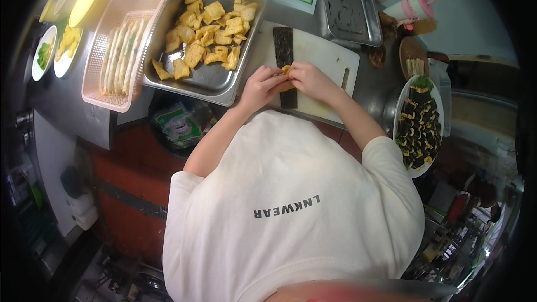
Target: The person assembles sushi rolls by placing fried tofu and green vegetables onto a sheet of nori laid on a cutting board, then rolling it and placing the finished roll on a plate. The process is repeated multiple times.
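Observation:
A dark strip of seaweed (283, 47) lies lengthwise across the white cutting board (321, 67). Over the middle of the strip, my left hand (262, 86) and my right hand (311, 82) meet with their fingertips together. Between them they pinch a small yellow fried tofu piece (286, 70), mostly covered by the fingers. Both hands are closed, and the strip passes beneath them. Left of the board, a deep steel tray (224, 90) holds many similar yellow pieces (194, 54).
A pink basket (89, 85) with long pale rolls stands far left, beside small white plates (34, 72). A shallow steel tray (366, 36) and a pink-lidded tumbler (411, 8) are at the back right. At right sits an oval plate (438, 109) of dark seaweed rolls with yellow filling.

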{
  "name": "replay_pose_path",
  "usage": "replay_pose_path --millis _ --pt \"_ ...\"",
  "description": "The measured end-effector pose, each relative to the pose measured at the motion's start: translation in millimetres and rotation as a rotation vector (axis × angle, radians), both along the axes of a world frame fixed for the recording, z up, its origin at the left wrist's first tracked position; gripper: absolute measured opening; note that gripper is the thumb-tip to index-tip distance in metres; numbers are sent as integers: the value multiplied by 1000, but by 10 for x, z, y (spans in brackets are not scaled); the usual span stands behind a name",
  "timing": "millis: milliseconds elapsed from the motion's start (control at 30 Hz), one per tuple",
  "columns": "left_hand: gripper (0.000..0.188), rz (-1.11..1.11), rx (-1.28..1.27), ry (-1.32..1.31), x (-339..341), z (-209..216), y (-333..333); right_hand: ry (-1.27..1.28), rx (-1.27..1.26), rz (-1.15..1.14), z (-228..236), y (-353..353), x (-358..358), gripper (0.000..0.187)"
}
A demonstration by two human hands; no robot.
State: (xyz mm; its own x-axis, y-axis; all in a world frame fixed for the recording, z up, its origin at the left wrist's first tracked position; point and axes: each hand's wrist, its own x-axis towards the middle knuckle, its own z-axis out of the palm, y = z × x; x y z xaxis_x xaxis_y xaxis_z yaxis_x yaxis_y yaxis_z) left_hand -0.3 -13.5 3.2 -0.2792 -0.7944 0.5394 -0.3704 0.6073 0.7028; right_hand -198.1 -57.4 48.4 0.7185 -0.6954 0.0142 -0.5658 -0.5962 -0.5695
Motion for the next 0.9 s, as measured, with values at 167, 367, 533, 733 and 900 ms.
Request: replay_pose_path --millis 167,367,533,733,900 --pt "15 25 -8 -63 -33 -12 1 -136 252 -264 -94 84 -18 12" --pt "15 21 36 -63 -46 -6 -29 -393 257 -358 -112 260 -109 22" --pt "16 -5 37 -94 -24 24 -28 -281 305 -352 -68 467 -271 30" --pt "26 -76 72 -145 35 95 13 -242 45 -133 -197 659 -279 29" --pt "40 -108 89 -180 78 178 68 -252 35 -136 -209 626 -242 26"
